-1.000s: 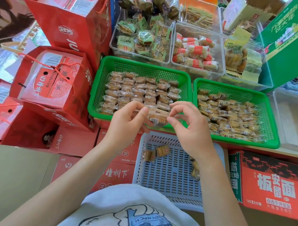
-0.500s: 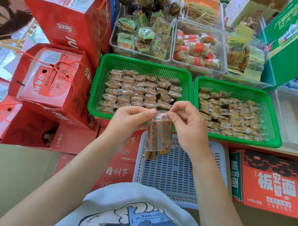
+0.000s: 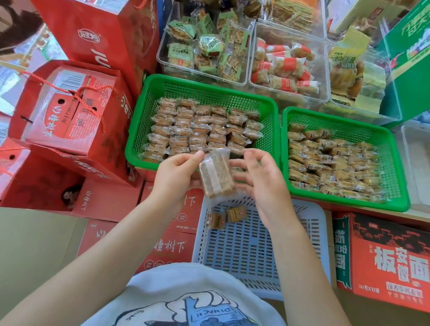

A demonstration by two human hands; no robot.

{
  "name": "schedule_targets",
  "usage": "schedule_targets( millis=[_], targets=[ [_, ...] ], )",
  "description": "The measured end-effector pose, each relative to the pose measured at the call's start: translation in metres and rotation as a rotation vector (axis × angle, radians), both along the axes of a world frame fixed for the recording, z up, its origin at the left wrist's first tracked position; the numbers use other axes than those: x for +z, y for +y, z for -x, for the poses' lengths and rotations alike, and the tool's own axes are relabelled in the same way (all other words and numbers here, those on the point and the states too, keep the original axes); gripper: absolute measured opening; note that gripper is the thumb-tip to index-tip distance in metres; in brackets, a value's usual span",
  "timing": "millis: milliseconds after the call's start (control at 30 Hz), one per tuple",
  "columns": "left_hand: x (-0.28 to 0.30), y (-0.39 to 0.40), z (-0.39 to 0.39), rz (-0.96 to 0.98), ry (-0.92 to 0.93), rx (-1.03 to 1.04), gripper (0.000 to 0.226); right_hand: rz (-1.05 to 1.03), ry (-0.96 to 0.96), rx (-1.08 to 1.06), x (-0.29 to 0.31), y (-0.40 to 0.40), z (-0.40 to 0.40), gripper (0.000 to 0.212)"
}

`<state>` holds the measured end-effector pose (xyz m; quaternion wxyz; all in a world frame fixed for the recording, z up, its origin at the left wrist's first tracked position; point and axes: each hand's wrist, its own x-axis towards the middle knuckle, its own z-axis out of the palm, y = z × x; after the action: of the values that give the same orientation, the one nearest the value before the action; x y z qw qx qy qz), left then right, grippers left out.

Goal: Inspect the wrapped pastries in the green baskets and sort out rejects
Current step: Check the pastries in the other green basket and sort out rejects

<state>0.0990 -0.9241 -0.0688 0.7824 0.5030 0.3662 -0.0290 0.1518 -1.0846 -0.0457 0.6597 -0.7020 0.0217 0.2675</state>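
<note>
Reject basket: a pale blue slotted basket [image 3: 255, 247] is seen nearest, at 6 o'clock below the hands, with two small wrapped pastries [image 3: 225, 215] lying at its far left corner.
Held pastry: a wrapped pastry [image 3: 216, 175] is held upright above the blue basket's far edge, at the centre of the view.
Handling: it is judged light, with a crumbly cake inside slippery, crinkly clear film; it is best taken by the sealed film ends or lightly by the side edges, not squeezed on the faces.
Left hand: the left hand [image 3: 177, 173] is curled against the pastry's left edge, thumb tip pinching the film near its top corner.
Right hand: the right hand [image 3: 262, 179] is half open at 3 o'clock of the pastry, fingers loosely bent; whether its fingertips touch the film cannot be told.
Green baskets: the left green basket [image 3: 206, 89], at 12 o'clock, holds neat rows; the right green basket [image 3: 401, 184], at 2 o'clock, holds a looser heap.
</note>
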Motion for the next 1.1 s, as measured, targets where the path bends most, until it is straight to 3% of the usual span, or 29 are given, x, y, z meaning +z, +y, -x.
schedule_targets(
  millis=[67, 167, 233, 367, 433, 500, 600, 667, 700, 767, 833, 900, 967, 1100],
  targets=[
    [-0.009, 0.003, -0.002, 0.057, 0.066, 0.083, 0.022, 0.057, -0.037, 0.114, -0.004, -0.003, 0.0, 0.042],
    [-0.022, 0.005, -0.006, 0.166, 0.13, 0.14, 0.02, 0.129, -0.135, 0.124, -0.013, -0.006, 0.0, 0.015],
    [-0.027, 0.006, -0.008, 0.252, 0.167, 0.144, 0.019, 0.108, -0.161, 0.049, -0.018, -0.006, -0.003, 0.008],
    [-0.029, 0.007, -0.012, 0.466, 0.175, -0.033, 0.031, 0.132, -0.213, 0.089, -0.022, -0.008, -0.017, 0.015],
    [-0.033, 0.01, -0.015, 0.5, 0.126, -0.147, 0.03, 0.183, -0.239, 0.097, -0.024, -0.009, -0.023, 0.014],
    [-0.04, 0.013, -0.021, 0.501, 0.054, -0.127, 0.026, 0.199, -0.18, 0.043, -0.034, -0.01, -0.031, 0.011],
    [-0.049, 0.015, -0.032, 0.453, -0.011, -0.058, 0.023, 0.224, 0.056, 0.139, -0.051, -0.008, -0.046, 0.058],
    [-0.056, 0.015, -0.041, 0.411, -0.037, -0.092, 0.024, 0.29, 0.053, 0.224, -0.062, -0.003, -0.054, 0.047],
    [-0.06, 0.015, -0.045, 0.322, -0.025, -0.127, 0.026, 0.321, 0.006, 0.224, -0.066, 0.0, -0.058, 0.035],
    [-0.074, 0.021, -0.056, -0.154, 0.046, -0.286, 0.03, 0.434, -0.104, 0.184, -0.072, 0.004, -0.071, 0.028],
    [-0.095, 0.031, -0.062, -0.82, 0.03, -0.628, 0.034, 0.541, -0.16, 0.136, -0.079, 0.003, -0.088, 0.033],
    [-0.113, 0.041, -0.064, -1.226, -0.068, -1.027, 0.035, 0.549, -0.139, 0.145, -0.088, -0.001, -0.101, 0.036],
    [-0.128, 0.049, -0.061, -1.336, -0.058, -1.261, 0.044, 0.535, -0.113, 0.216, -0.097, -0.001, -0.107, 0.039],
    [-0.142, 0.063, -0.058, -1.393, 0.006, -1.336, 0.057, 0.7, -0.24, 0.473, -0.114, 0.004, -0.105, 0.043]
  ],
)
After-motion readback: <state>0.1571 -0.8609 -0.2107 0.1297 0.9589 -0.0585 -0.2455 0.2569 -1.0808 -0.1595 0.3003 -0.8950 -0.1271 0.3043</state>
